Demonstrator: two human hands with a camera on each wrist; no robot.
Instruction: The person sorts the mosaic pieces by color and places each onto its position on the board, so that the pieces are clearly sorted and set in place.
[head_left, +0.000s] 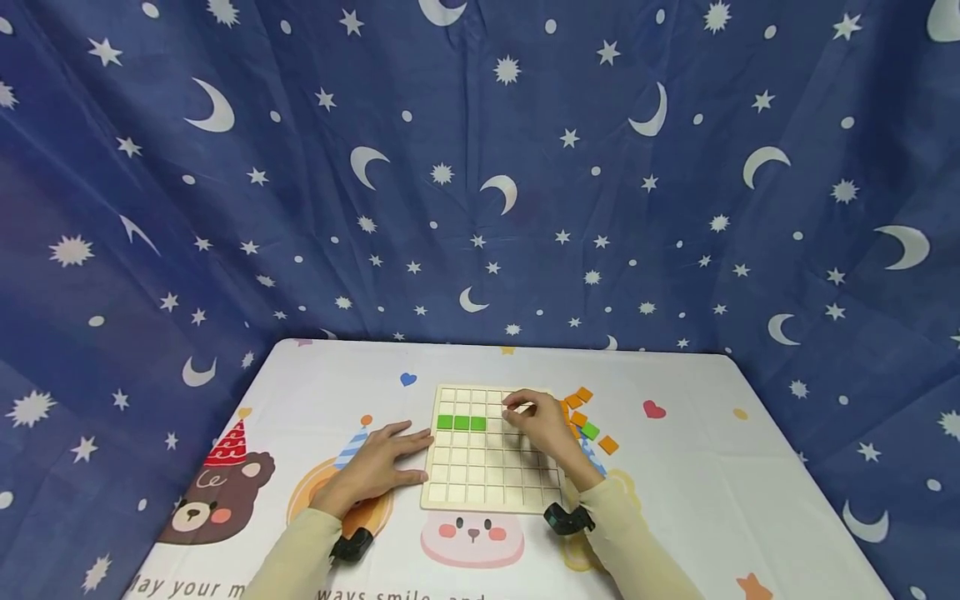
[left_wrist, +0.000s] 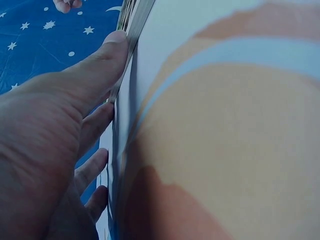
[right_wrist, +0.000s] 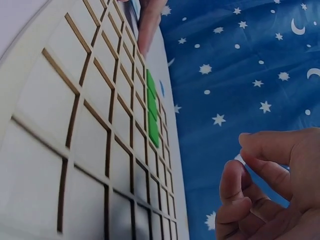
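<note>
A cream grid board (head_left: 491, 477) lies on the table, with three green square tiles (head_left: 461, 423) side by side in one row at its left. My left hand (head_left: 378, 462) rests flat beside the board, fingers spread. In the left wrist view its thumb (left_wrist: 115, 47) is right at the board's edge. Over the upper right part of the board hovers my right hand (head_left: 538, 421), fingers loosely bent. In the right wrist view a gap shows between the thumb and fingers of the right hand (right_wrist: 270, 185), and no tile is seen there.
Several orange tiles (head_left: 609, 445) and a green tile (head_left: 590, 431) lie loose just right of the board, partly behind the right hand. A printed white cloth (head_left: 697, 467) covers the table. Behind it hangs a blue curtain (head_left: 450, 208) with moons and stars.
</note>
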